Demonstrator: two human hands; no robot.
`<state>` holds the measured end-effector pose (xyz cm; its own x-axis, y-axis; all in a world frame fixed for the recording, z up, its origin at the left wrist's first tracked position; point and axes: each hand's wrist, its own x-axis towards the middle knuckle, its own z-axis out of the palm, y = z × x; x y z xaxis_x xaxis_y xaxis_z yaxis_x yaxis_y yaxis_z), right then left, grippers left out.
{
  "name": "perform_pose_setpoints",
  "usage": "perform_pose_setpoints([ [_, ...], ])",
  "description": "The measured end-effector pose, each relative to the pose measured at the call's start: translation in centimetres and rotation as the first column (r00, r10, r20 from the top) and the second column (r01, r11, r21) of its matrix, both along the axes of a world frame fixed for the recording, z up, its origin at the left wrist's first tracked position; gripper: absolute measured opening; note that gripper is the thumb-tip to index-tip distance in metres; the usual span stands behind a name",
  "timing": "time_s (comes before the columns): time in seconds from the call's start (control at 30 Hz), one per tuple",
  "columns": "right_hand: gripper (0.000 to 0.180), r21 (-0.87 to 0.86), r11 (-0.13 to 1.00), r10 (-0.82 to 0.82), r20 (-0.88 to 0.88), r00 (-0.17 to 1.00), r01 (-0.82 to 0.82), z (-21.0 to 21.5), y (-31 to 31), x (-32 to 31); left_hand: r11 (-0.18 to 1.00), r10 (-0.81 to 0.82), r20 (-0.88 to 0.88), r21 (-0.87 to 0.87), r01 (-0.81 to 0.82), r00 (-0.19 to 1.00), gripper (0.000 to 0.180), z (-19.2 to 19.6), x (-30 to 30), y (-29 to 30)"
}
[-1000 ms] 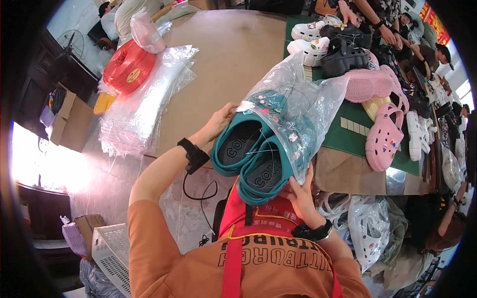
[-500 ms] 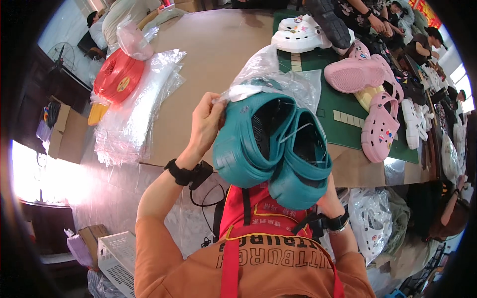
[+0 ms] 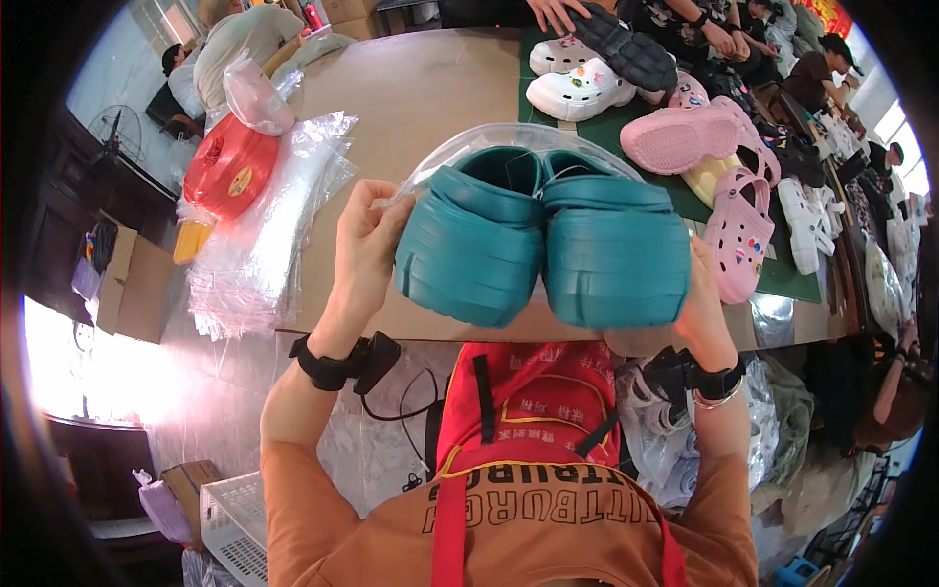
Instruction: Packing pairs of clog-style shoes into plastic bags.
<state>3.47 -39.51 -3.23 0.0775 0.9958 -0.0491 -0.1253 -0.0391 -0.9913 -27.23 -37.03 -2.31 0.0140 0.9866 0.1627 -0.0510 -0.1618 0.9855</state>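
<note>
Brown tabletop (image 3: 411,83) | grooved teal clogs (image 3: 469,259) | left hand (image 3: 368,235) pinches clear plastic bag (image 3: 458,145)

A pair of teal clogs (image 3: 618,264) is held up side by side over the near edge of the tabletop (image 3: 391,88) — heels toward the near side, toes hidden on the far side. Their thick, smooth heels carry shallow moulded lines, with raised straps around dark openings. A clear plastic bag (image 3: 577,142) arches behind them, its rim running left to right beyond the openings.
</note>
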Motion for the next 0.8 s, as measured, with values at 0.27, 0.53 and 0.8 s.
perform_pose_setpoints([
  [0.27, 0.031, 0.149, 0.988, -0.028, 0.402, 0.915, -0.035, 5.4, -0.1, 0.1, 0.991, 0.124, -0.035, 0.063, -0.122, 0.992, 0.015, -0.5, -0.7, 0.3],
  [0.53, 0.031, 0.198, 0.972, 0.083, 0.204, 0.976, -0.124, 11.2, 3.6, 3.3, 0.936, 0.205, -0.166, 0.321, -0.143, 0.965, 0.016, 8.4, -0.8, 1.9],
  [0.8, 0.035, 0.209, 0.97, 0.048, 0.338, 0.94, -0.125, 13.2, 11.3, 3.7, 0.873, 0.225, -0.319, 0.486, -0.044, 0.921, 0.021, 11.4, -1.3, 10.7],
])
